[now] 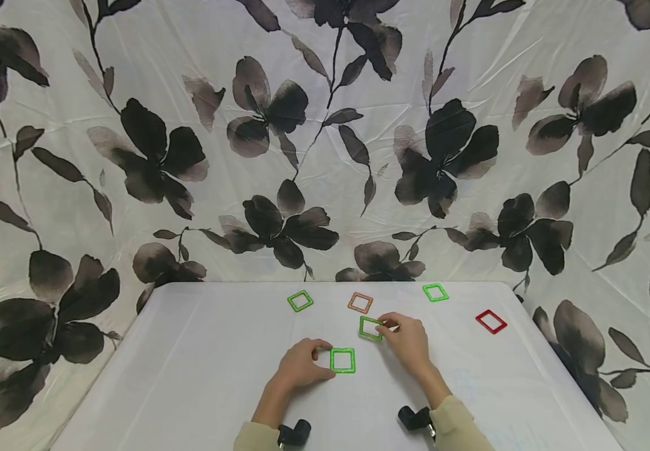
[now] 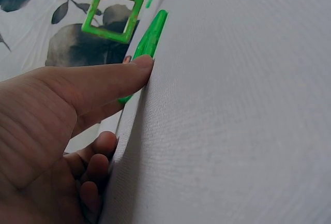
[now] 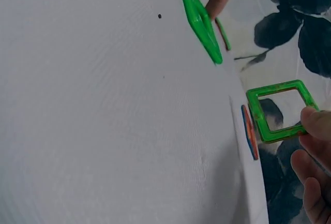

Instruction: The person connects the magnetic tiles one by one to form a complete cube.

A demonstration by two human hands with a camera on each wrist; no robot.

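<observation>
My left hand is low over the table and holds a green square magnetic tile, an open plastic frame, by its left side. Thumb and index finger are at that side's two corners; the left wrist view has this tile nearly edge-on, just past the thumb. Farther back and to the right, my right hand pinches a second green square magnetic tile by its right edge. In the right wrist view that tile is raised and tilted, apart from the first.
Toward the table's back edge lie an orange square tile, a green one to its left and another green one to its right. A red square tile lies at the far right. Behind the white table hangs a floral cloth.
</observation>
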